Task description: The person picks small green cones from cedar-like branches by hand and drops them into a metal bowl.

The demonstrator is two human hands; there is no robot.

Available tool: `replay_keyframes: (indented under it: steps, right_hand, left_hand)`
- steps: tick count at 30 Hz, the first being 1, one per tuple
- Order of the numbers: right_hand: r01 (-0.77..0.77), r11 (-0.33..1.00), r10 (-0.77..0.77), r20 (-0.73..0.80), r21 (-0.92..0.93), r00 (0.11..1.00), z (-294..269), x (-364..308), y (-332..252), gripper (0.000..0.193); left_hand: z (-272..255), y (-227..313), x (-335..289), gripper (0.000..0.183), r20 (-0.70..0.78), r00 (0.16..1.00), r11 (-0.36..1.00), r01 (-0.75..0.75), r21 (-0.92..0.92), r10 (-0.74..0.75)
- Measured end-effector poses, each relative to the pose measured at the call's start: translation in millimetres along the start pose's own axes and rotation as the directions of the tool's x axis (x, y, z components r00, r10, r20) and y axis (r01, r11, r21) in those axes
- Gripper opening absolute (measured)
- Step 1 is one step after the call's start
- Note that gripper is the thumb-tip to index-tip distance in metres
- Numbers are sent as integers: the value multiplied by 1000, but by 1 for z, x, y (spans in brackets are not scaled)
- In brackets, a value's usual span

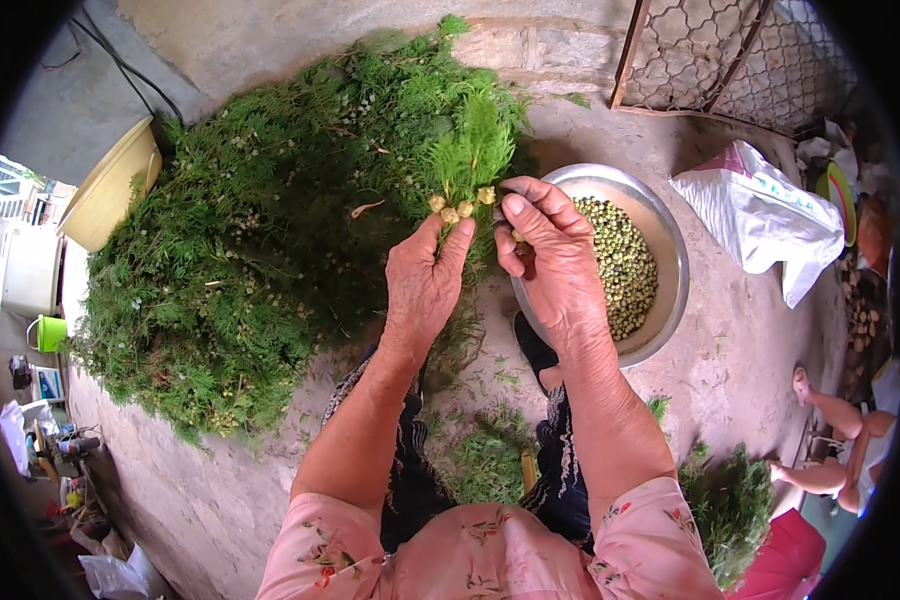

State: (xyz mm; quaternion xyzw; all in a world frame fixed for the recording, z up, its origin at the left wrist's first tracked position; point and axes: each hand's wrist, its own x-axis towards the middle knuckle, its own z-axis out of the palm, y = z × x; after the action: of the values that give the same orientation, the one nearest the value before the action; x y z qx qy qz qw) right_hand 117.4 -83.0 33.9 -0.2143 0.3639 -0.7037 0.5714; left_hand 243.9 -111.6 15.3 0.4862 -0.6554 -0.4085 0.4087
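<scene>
The left hand [422, 272] pinches a feathery green sprig [475, 150] between thumb and finger. Four bumpy yellow seed balls [466, 209] sit just above the thumb, and the leafy part points away from the body. Holding it low like this probably leaves the seed balls out in the open, where they are easy to reach. The right hand [550, 235] is just beside them, its thumb and fingers curled close together. A bit of yellow shows in its fingers, but I cannot tell if it is gripping a ball.

A bit farther out, a round metal basin [679, 270] sits on the floor, behind the right forearm. Lots of small green balls [625, 265] lie in it. It is likely there so the right hand has only a short way to go. A big heap of feathery branches [220, 270] spreads on the left, maybe so the left hand can get to it.

Farther off, a white sack [765, 215] lies on the right. A yellow tub [108, 195] leans on its side past the heap, and a wire mesh gate [705, 50] stands by the wall.
</scene>
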Motion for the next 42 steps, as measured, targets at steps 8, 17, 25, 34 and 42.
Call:
replay_keyframes:
  steps: [8,17,25,34,42]
  right_hand:
    - [64,936,-109,-112,-345,988,5,-1,3,15]
    - [-3,988,-10,-81,-154,997,2,-1,3,10]
    - [-44,990,30,-106,-132,994,4,-1,4,11]
    - [-150,988,154,-157,33,976,4,-6,3,13]
    - [-314,808,328,63,498,943,-13,1,3,16]
  left_hand:
    - [0,1,-3,20,65,995,995,-79,60,75]
    - [6,8,-3,19,77,992,880,122,-460,-97]
    - [6,16,-7,15,164,964,781,266,-565,-210]
    - [5,16,-5,13,138,977,748,212,-630,-161]
    - [0,7,-2,16,175,948,638,308,-706,-264]
